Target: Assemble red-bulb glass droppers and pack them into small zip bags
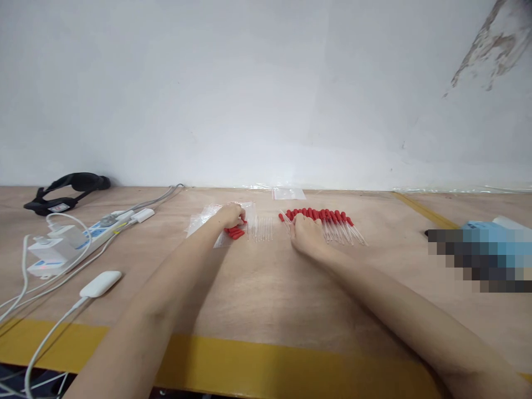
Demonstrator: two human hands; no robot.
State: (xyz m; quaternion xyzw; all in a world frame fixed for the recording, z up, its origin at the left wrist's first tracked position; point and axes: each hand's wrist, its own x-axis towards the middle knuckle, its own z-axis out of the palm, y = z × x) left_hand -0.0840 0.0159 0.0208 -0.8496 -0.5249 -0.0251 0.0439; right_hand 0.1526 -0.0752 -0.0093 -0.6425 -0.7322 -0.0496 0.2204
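My left hand (231, 215) is over a small pile of red rubber bulbs (236, 233) on a clear plastic bag (205, 218). Its fingers are curled, with red rubber showing at the fingertips. A row of thin glass dropper tubes (260, 228) lies between my hands. My right hand (306, 233) is closed on a clear glass tube (286, 218) that slants up and left from the fingers. Just behind and beside it lies a row of glass droppers (338, 230) with red bulbs on their far ends, partly hidden by the hand.
A power strip (89, 235) with plugs and cables, a white charging case (101, 284) and a black headset strap (68, 191) lie at the left. A small clear bag (288, 194) rests by the wall. At the right is a blue packet (494, 235), partly blurred out.
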